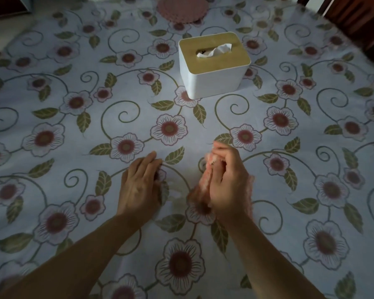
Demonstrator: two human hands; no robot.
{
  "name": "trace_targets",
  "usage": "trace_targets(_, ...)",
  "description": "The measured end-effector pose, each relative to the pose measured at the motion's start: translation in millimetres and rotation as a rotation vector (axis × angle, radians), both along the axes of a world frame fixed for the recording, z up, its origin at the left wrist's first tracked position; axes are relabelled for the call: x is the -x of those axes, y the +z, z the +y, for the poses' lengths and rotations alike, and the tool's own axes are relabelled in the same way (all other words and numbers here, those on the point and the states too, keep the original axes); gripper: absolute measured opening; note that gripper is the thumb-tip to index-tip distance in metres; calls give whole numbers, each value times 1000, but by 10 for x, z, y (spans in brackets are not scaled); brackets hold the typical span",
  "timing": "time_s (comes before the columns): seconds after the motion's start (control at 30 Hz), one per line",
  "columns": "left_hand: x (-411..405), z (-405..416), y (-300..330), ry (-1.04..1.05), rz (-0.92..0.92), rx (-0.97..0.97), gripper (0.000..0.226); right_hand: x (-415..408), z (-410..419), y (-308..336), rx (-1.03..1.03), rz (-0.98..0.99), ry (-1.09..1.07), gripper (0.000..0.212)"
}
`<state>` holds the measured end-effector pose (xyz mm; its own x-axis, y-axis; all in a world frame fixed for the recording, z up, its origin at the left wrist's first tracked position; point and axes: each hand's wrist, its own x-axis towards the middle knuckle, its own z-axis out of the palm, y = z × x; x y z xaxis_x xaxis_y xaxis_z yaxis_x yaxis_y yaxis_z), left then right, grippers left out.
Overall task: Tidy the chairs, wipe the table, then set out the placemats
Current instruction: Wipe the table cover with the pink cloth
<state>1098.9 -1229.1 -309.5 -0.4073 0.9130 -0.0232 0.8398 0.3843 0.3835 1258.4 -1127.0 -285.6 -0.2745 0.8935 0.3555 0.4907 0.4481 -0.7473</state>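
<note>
A table under a floral tablecloth (pixel 289 190) fills the view. My right hand (pixel 227 180) is closed around a pink lacy placemat (pixel 200 187), which is bunched and tilted up off the cloth near the front middle. Its frilled edge shows on both sides of the hand. My left hand (pixel 138 184) rests palm down on the cloth just left of that mat, fingers bent and holding nothing that I can see. A second round pink placemat (pixel 183 8) lies flat at the far edge of the table.
A white tissue box (pixel 214 67) with a wooden lid and a tissue poking out stands in the middle, beyond my hands. A dark wooden chair (pixel 354 18) stands at the far right corner. Bare floor (pixel 7 29) shows at the far left.
</note>
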Motion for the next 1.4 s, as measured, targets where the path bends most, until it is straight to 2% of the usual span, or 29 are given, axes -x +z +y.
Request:
trace_targets(0.03,25,2,11,4,-8,-3,55,78,15,8,-10,9,14,27)
trace_targets(0.13,89,-14,16,34,-31,-1,52,171,10,-155,30,-155,6,52)
trace_targets(0.23,122,-41,-10,32,-24,-5,51,92,-3,-334,-6,-236,98,48)
trace_targets(0.33,137,-71,-38,41,-14,1,49,86,60,-473,-115,-483,292,47)
trace_targets(0.5,222,-179,-85,16,-1,-33,50,373,79,-445,-33,-771,256,55)
trace_targets(0.63,303,-359,-69,12,-62,-94,53,481,-866,-373,-136,-695,499,52)
trace_targets(0.73,364,-519,-80,-56,13,-104,49,292,-1179,-377,-164,-764,576,46)
trace_targets(0.8,405,-581,-96,-94,29,-99,48,135,-898,-375,-201,-889,483,44)
trace_targets(0.9,400,-624,-87,-63,15,-75,52,21,-338,-354,-61,-924,80,48)
trace_targets(1.0,394,-758,-88,-39,19,-34,53,151,-306,-397,103,-922,-9,52)
trace_targets(1.1,463,-980,-78,-58,16,-18,53,351,-975,-287,41,-942,189,61)
trace_targets(1.2,543,-1209,-31,-4,17,-14,45,288,-1921,-290,-81,-916,522,57)
trace_targets(1.27,578,-1369,-19,-4,24,-38,50,76,-2331,-306,-154,-929,735,58)
trace_targets(1.33,617,-1549,-30,-38,32,-35,57,-82,-2329,-310,-108,-970,737,68)
trace_targets(1.4,652,-1670,-41,-65,43,-20,57,-80,-2053,-351,-52,-1011,517,71)
